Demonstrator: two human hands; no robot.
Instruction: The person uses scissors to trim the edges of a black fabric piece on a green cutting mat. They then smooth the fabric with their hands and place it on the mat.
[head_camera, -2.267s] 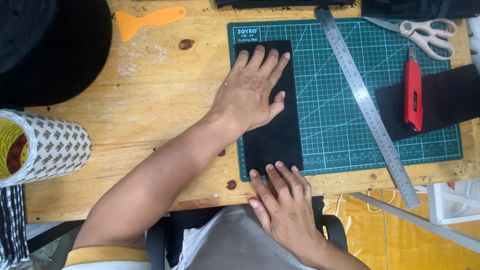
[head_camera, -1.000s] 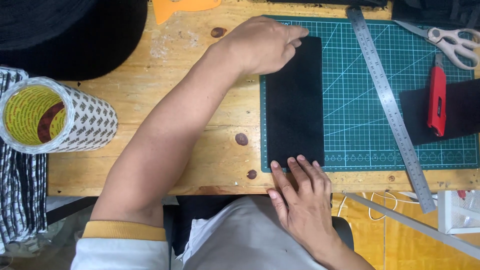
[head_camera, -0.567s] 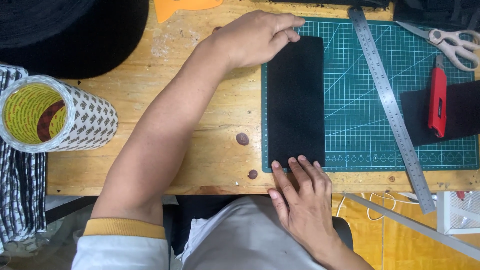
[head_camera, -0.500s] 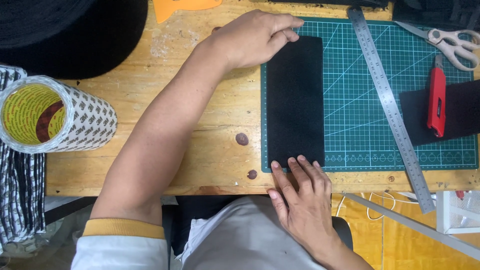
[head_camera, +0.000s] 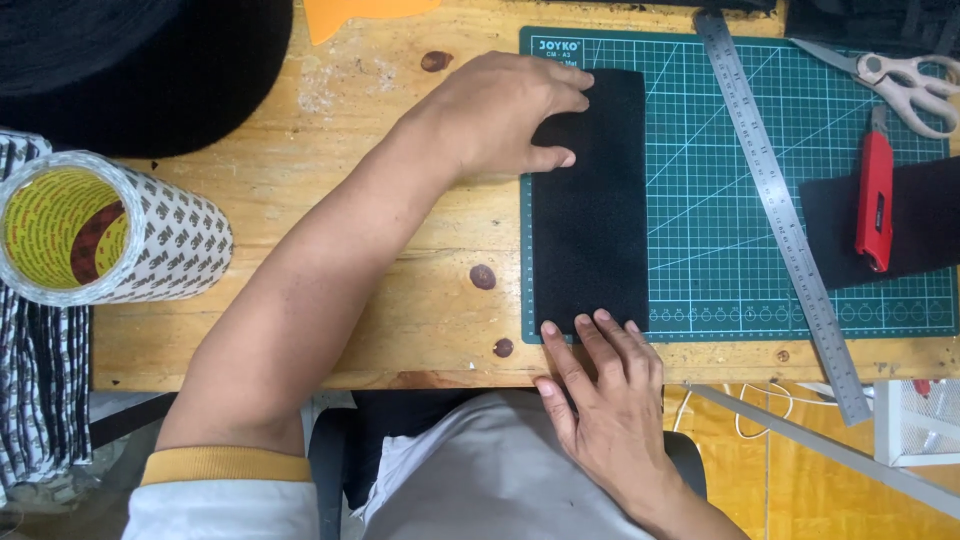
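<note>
Scene: a person seated at a wooden desk (head_camera: 300, 200), seen from a head camera, works a black felt strip (head_camera: 590, 200) that lies flat and lengthwise on the left part of a green cutting mat (head_camera: 720, 200).
Left hand: the left hand (head_camera: 500, 115) reaches across from the left; its fingertips rest on the strip's far-left corner and left edge, the grip loose and flat, clenched on nothing.
Right hand: the right hand (head_camera: 610, 400) comes up from the lap; its spread fingertips press the strip's near edge at the mat's border, palm off the desk, grasping nothing.
Felt strip: flat, squared to the mat's grid lines, its left edge just inside the mat's left border, pinned at both ends by fingertips only.
Tools at right: a steel ruler (head_camera: 780, 210) lies slanted across the mat, apart from the strip; a red utility knife (head_camera: 873, 200) rests on a second black piece (head_camera: 900, 230); scissors (head_camera: 900, 75) lie at the far right corner.
At left: a roll of patterned double-sided tape (head_camera: 110, 235) lies on its side near the desk edge; a large black cloth (head_camera: 140, 70) covers the far left corner; an orange scraper (head_camera: 360, 15) pokes in at the top.
Step in hand: judged from the flat fingertips, smoothing and aligning the strip against the grid.
Next move calls for: by that reading, keeping the strip square under one hand while the other frees itself for the ruler or knife, without dragging the felt off its line.
</note>
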